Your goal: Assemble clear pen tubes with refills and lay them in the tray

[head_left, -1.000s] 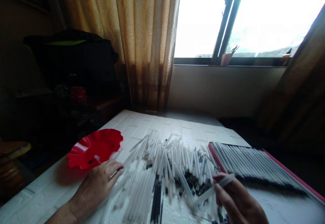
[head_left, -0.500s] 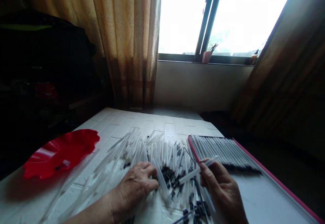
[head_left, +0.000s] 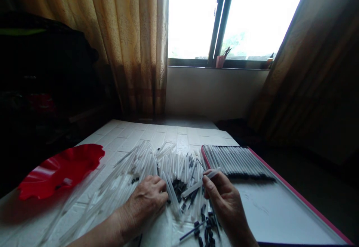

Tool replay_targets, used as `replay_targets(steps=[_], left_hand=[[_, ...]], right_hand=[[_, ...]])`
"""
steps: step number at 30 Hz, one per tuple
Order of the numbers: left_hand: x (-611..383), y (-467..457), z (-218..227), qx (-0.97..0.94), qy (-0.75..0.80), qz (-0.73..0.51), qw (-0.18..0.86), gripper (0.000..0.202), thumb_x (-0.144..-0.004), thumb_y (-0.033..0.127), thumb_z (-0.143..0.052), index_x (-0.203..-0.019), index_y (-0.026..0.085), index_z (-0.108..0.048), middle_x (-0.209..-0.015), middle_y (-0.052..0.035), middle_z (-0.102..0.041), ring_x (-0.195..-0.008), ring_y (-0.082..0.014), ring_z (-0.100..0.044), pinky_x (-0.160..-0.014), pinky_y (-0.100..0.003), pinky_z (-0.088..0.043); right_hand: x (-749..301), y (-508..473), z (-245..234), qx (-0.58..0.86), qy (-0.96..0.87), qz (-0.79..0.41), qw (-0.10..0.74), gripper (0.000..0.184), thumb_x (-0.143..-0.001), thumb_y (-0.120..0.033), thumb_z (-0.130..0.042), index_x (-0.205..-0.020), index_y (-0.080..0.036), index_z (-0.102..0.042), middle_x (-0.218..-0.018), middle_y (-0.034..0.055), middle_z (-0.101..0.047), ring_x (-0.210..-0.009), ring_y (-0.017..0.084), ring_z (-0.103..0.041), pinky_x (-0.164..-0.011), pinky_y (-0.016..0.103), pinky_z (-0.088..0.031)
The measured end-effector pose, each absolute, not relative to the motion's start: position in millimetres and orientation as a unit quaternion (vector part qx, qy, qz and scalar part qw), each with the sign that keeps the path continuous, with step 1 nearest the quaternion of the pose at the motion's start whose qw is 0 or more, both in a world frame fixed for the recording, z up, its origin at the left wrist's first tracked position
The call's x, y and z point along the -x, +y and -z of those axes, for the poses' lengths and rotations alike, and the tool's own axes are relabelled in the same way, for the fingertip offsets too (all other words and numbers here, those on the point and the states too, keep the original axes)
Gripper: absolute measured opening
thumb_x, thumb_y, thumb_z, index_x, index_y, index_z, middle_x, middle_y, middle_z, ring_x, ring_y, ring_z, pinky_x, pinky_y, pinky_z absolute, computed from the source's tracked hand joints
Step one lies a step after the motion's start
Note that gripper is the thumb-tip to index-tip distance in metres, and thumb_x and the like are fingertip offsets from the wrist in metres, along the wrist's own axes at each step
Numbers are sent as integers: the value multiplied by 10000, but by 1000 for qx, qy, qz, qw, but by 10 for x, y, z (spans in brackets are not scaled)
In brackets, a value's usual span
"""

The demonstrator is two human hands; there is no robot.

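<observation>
My right hand (head_left: 226, 202) pinches a translucent plastic tube (head_left: 193, 189) between thumb and fingers, with its far end pointing left over the pile. My left hand (head_left: 150, 194) rests low among the loose parts, its fingers curled together. Whatever those fingertips hold, if anything, is hidden beneath the hand. Between the hands lie small black caps (head_left: 178, 187) and another clear tube (head_left: 172, 196). More clear tubes (head_left: 146, 157) are heaped behind and to the left. Nearer to me, black caps and a thin dark rod (head_left: 193, 229) lie beside my right hand.
At right, a pink-edged white board or tray (head_left: 280, 209) bears a row of tubes with black ends (head_left: 232, 159). A red wavy-rimmed dish (head_left: 60, 168) with small pieces in it stands at left. The table covering (head_left: 123, 135) has a brick pattern.
The camera view has turned slightly right, so the scene sits further left. My right hand has moved a little left with the tube. My left hand remains at the pile.
</observation>
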State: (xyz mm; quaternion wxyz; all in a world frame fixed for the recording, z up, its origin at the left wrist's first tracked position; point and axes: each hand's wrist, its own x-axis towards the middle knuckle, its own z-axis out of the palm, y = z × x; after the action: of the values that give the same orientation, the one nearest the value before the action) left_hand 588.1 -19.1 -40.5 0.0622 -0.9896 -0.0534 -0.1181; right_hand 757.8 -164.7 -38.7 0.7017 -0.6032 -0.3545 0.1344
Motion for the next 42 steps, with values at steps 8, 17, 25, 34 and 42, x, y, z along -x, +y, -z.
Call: replay_targets(steps=[8,17,25,34,42], left_hand=[[-5923,-198,408,984,36,137,107,163,-856,166,-707,-734,194,-603,-779,-10,-668,-744,-208,-605,-690,-341,-439],[-5508,-192,252,902,-74,349,-244,152,-995,206,-454,-1012,234,-603,-892,-26,-724,-795,-160,-703,-740,-258,-553],[-5384,-117,385,468,-367,469,-653,569,-570,602,-844,-889,226,-560,-843,6,-758,-703,-207,-750,-606,-286,-612],[-5354,-124,378,463,-360,469,-661,511,-595,561,-852,-870,228,-580,-856,23,-743,-684,-185,-743,-609,-265,-612],[-5382,-188,307,472,-373,477,-641,470,-597,532,-857,-836,210,-612,-856,5,-735,-679,-191,-738,-604,-263,-612]], right_hand=[[-7589,-1610,436,577,-321,-205,723,352,-816,-534,-684,-809,-187,-622,-521,-68,-474,-460,90,-370,-424,181,-282],[-7572,-1527,433,507,-187,-336,771,465,-552,-501,-884,-747,-155,-642,-584,-26,-612,-410,65,-462,-343,141,-237],[-7291,-1481,482,477,-55,-447,755,539,-484,-347,-961,-837,-173,-593,-660,6,-741,-519,120,-683,-403,119,-388],[-7265,-1461,481,476,-37,-468,744,577,-476,-329,-975,-854,-161,-572,-648,12,-756,-497,98,-679,-400,103,-407],[-7252,-1471,475,499,-44,-465,730,537,-491,-330,-964,-838,-170,-587,-653,-2,-737,-507,124,-682,-397,131,-420]])
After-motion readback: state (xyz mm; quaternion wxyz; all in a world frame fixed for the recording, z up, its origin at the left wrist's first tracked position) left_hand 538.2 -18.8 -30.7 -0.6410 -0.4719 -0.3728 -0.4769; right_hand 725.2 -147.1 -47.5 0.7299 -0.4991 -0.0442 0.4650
